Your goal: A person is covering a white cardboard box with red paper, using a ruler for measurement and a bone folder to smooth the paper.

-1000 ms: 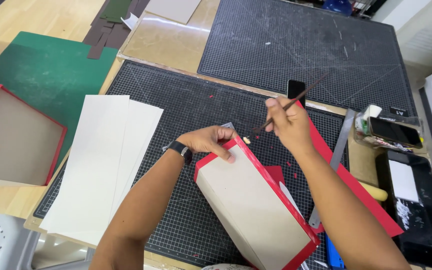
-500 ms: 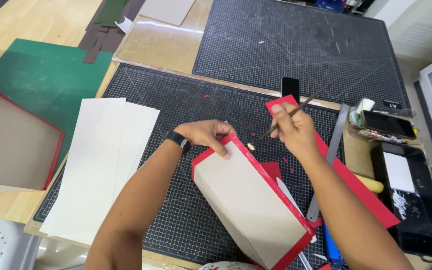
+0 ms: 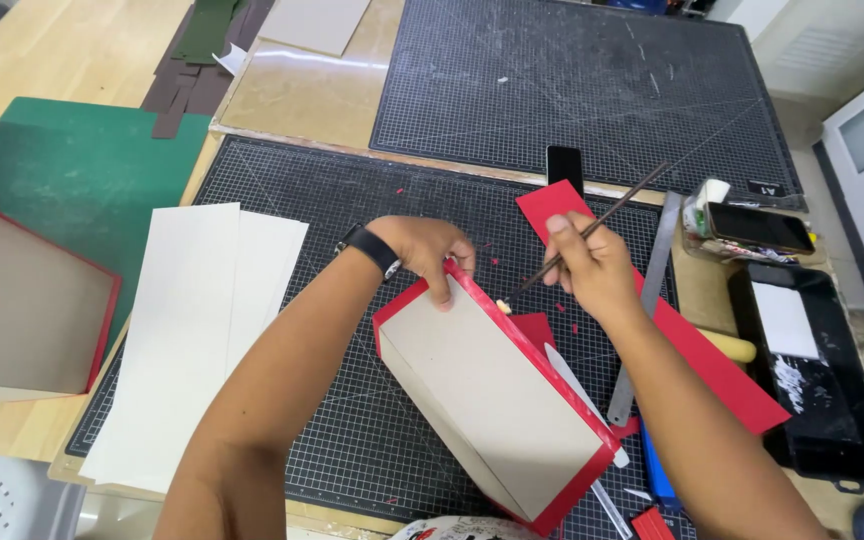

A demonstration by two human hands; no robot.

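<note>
1. Head view, change: against the picture a second ago, the red-edged grey box (image 3: 492, 395) sits at much the same slant on the black cutting mat (image 3: 352, 200). The left hand (image 3: 430, 252) has stayed on the box's far corner. The right hand (image 3: 587, 262) has shifted a little and keeps the brush tip at that corner, so work seems confined to the one edge.
2. Left hand: curled over the box's far corner, fingers pinching the red rim shut.
3. Right hand: closed around a thin dark brush (image 3: 592, 232); handle points up and away from the box, tip touching the rim by the left fingers.
4. Box: lies near the mat's near edge, long axis diagonal, far-left to near-right, grey face up.
5. Beside the box: white paper sheets (image 3: 197, 330) to its left, a red paper strip (image 3: 692, 350) under the right forearm, and a metal ruler (image 3: 647, 290) just beyond.
</note>
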